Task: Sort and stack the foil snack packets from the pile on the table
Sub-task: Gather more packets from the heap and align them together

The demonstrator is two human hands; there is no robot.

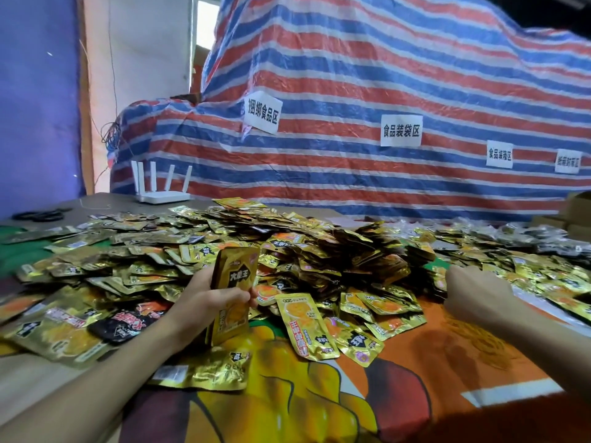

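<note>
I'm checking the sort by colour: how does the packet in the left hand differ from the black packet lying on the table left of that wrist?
The gold packet is gold with a dark label; the black packet is black with red lettering. The gold packet stands upright in the grip of the left hand; the black packet lies flat on other packets, untouched. Both are shiny foil snack packets.
</note>
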